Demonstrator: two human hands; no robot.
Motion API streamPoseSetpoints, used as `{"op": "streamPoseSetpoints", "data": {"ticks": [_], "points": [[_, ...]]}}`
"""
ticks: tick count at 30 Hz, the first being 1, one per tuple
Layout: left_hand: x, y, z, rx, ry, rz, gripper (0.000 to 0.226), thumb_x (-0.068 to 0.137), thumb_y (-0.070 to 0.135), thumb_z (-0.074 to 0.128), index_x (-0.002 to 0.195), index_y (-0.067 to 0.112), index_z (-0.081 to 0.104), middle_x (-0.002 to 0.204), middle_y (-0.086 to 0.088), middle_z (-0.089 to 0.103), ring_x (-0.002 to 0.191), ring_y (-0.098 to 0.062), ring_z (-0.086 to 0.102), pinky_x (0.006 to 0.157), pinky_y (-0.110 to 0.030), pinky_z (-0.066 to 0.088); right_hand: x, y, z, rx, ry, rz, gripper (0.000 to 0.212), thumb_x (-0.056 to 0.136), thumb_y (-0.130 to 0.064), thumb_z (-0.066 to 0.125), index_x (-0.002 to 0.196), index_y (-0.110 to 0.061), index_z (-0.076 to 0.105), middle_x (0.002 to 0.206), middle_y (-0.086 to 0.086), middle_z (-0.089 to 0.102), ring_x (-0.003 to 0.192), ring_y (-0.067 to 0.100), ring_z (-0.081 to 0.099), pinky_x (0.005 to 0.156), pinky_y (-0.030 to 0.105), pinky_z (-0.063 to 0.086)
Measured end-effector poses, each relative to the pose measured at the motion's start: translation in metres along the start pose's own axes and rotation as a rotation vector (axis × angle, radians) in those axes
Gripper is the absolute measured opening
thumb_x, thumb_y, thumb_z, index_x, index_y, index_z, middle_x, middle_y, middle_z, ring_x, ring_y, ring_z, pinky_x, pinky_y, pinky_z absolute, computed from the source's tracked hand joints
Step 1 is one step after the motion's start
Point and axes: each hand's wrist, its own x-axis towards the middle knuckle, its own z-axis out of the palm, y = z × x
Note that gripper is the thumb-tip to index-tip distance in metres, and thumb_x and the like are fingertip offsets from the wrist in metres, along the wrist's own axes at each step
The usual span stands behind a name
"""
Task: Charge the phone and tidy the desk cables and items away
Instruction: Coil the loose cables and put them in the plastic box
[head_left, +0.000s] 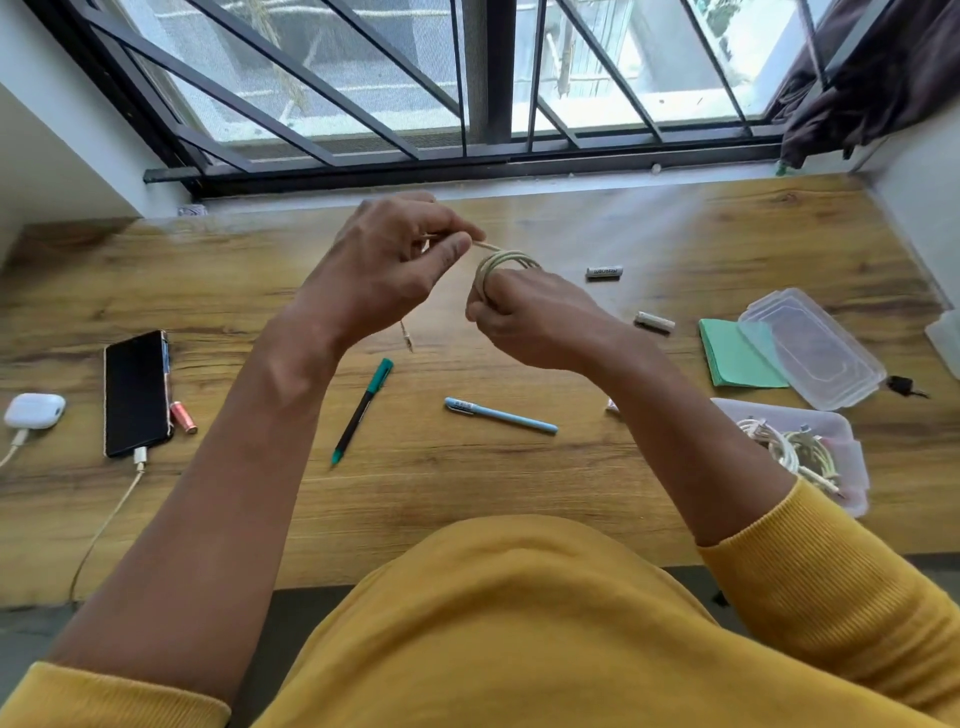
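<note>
From the head camera we see the wooden desk (467, 493) running up to the window sill, and its near edge lies just before our body. The widest bare wood is between the phone (136, 392) and the green pen (363, 408), and also beyond our hands toward the window.

Our right hand (524, 322) grips a pale cable (501, 262) wound into a small coil, held above the desk, right of the phone and farther back. Our left hand (387, 270) pinches the loose end of the same cable, just beside the coil. The phone lies flat at the far left with a charging cord (104, 525) plugged in its near end. Far right of the phone stands an open plastic box (841, 431) with coiled cables inside.
</note>
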Motion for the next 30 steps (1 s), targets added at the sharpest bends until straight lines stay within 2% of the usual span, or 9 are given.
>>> {"op": "streamPoseSetpoints", "data": {"ticks": [3,5,9,15,18,22,24,27,30], "points": [[-0.003,0.004,-0.003,-0.09,0.082,-0.011,0.027,0.106,0.027,0.061,0.126,0.021,0.077,0.097,0.01,0.069,0.082,-0.005,0.061,0.07,-0.03,0.048,0.0,0.006,-0.002,0.045,0.053,0.069,0.028,0.099,-0.023,0.05,0.125,-0.023,0.06,0.11,-0.006,0.059,0.104,0.018,0.054,0.083,0.036,0.043],[-0.006,0.007,-0.001,-0.185,0.125,-0.008,0.025,0.106,0.026,0.062,0.126,0.02,0.077,0.094,0.012,0.069,0.076,-0.007,0.058,0.066,-0.03,0.046,0.001,0.01,-0.007,0.231,0.065,0.072,0.041,0.091,-0.02,0.058,0.132,-0.025,0.055,0.111,-0.006,0.059,0.099,0.016,0.054,0.081,0.034,0.041],[-0.014,0.006,0.01,-0.36,0.134,0.002,0.019,0.105,0.027,0.065,0.121,0.026,0.076,0.092,-0.016,0.075,0.073,-0.043,0.062,0.059,-0.058,0.054,-0.001,0.011,-0.018,0.893,0.08,-0.048,0.066,0.072,-0.012,0.064,0.136,-0.014,0.048,0.107,0.005,0.056,0.077,0.006,0.053,0.064,0.024,0.044],[-0.025,0.007,0.03,-0.564,0.006,-0.036,0.02,0.105,0.016,0.062,0.117,0.011,0.077,0.083,-0.024,0.068,0.073,-0.023,0.061,0.065,-0.036,0.051,-0.005,0.013,-0.041,1.389,0.078,-0.18,0.071,0.073,-0.008,0.054,0.144,-0.001,0.048,0.121,0.011,0.058,0.096,0.018,0.056,0.067,0.031,0.04],[-0.025,0.006,0.035,-0.594,-0.035,-0.038,0.02,0.107,0.013,0.06,0.116,0.007,0.077,0.083,-0.027,0.067,0.074,-0.019,0.06,0.065,-0.036,0.05,-0.009,0.016,-0.048,1.567,-0.047,-0.332,0.065,0.077,-0.013,0.052,0.141,0.0,0.049,0.125,0.015,0.06,0.114,0.028,0.055,0.066,0.032,0.041],[-0.022,-0.001,0.032,-0.596,-0.029,-0.041,0.02,0.106,0.025,0.063,0.107,0.012,0.079,0.079,-0.03,0.062,0.069,-0.022,0.054,0.063,-0.036,0.047,-0.01,0.018,-0.054,1.673,-0.273,-0.495,0.05,0.079,-0.025,0.064,0.123,-0.004,0.052,0.099,0.013,0.061,0.101,0.033,0.059,0.053,0.031,0.027],[-0.02,-0.007,0.029,-0.586,-0.015,-0.049,0.029,0.102,0.042,0.068,0.102,0.015,0.079,0.082,-0.034,0.063,0.067,-0.036,0.055,0.06,-0.045,0.052,-0.011,0.018,-0.055,1.692,-0.39,-0.538,0.047,0.078,-0.029,0.069,0.115,-0.004,0.053,0.083,0.011,0.057,0.086,0.031,0.056,0.048,0.03,0.024],[-0.018,-0.016,0.024,-0.564,-0.006,-0.057,0.04,0.094,0.057,0.072,0.093,0.018,0.079,0.081,-0.035,0.063,0.07,-0.054,0.054,0.058,-0.067,0.05,-0.012,0.017,-0.054,1.66,-0.5,-0.56,0.04,0.08,-0.031,0.069,0.103,-0.002,0.054,0.064,0.009,0.048,0.061,0.027,0.045,0.043,0.032,0.013],[-0.016,-0.023,0.02,-0.535,-0.036,-0.058,0.046,0.09,0.061,0.076,0.092,0.015,0.077,0.077,-0.034,0.061,0.068,-0.056,0.051,0.057,-0.067,0.045,-0.012,0.016,-0.05,1.569,-0.593,-0.54,0.033,0.085,-0.033,0.063,0.095,-0.002,0.055,0.054,0.008,0.039,0.048,0.024,0.029,0.042,0.034,0.013]]}}
